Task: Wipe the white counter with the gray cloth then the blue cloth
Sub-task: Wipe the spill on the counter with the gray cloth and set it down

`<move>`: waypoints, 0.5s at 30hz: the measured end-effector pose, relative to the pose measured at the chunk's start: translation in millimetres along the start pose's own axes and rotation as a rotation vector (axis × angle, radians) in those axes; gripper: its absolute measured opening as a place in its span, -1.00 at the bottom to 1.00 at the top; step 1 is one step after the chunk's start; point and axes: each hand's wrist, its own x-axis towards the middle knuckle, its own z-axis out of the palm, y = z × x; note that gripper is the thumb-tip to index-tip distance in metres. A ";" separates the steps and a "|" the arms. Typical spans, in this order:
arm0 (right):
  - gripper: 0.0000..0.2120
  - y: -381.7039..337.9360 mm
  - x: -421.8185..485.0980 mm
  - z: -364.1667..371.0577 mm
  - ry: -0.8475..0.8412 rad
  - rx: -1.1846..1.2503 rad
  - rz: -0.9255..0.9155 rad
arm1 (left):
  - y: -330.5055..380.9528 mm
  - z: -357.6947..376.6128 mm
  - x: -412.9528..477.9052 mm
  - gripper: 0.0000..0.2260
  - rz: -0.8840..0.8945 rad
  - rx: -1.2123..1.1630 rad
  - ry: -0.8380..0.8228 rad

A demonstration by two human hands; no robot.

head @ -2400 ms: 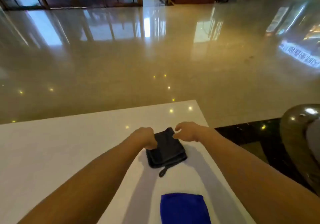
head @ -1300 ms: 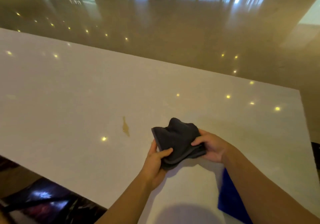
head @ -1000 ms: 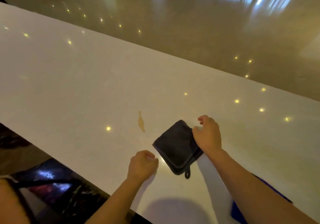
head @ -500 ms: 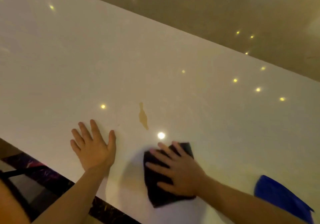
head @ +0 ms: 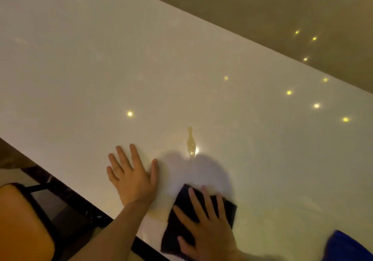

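The white counter [head: 101, 58] runs diagonally across the view. A dark gray cloth [head: 177, 226] lies flat near its front edge, and my right hand [head: 203, 228] presses on it with fingers spread. My left hand [head: 132, 177] rests flat on the bare counter just left of the cloth, fingers apart, holding nothing. A yellowish spill [head: 191, 142] sits on the counter beyond the cloth, apart from it. A corner of the blue cloth [head: 349, 248] shows at the bottom right.
The counter's front edge runs from the left side to the bottom centre, with a dark floor and an orange seat [head: 22, 226] below it. Beyond the far edge lies a glossy brown floor [head: 282, 8]. Light spots reflect on the counter.
My right hand laid the gray cloth flat and has slid it back toward the front edge, away from the spill. My left hand let go of the cloth and now lies flat on the counter.
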 end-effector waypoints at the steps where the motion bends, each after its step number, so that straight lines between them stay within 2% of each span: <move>1: -0.22 -0.3 0.0 2.3 -0.042 0.001 -0.097 | -1.1 0.3 -0.7 -0.23 -0.002 -0.004 -0.005; 3: -0.28 15.2 34.3 -8.7 -0.070 0.037 -0.211 | -1.7 0.7 -0.2 -0.23 0.009 -0.009 0.001; 5: -0.34 44.9 101.4 -28.3 0.002 0.010 -0.145 | -2.2 1.2 0.0 -0.23 0.000 -0.016 0.005; 9: -0.31 128.7 250.3 -77.3 0.056 -0.008 0.412 | -1.0 3.0 0.5 -0.23 0.001 -0.022 0.030; 11: -0.29 157.1 291.2 -92.1 0.058 -0.031 0.558 | -0.8 4.1 1.1 -0.24 -0.002 -0.032 0.045; 13: -0.27 161.3 303.5 -95.3 0.059 -0.088 0.556 | -1.2 5.2 0.4 -0.26 0.007 -0.034 0.064; 15: -0.24 140.8 288.5 -88.6 0.101 -0.096 0.459 | -1.1 5.3 -0.4 -0.27 0.012 -0.045 0.070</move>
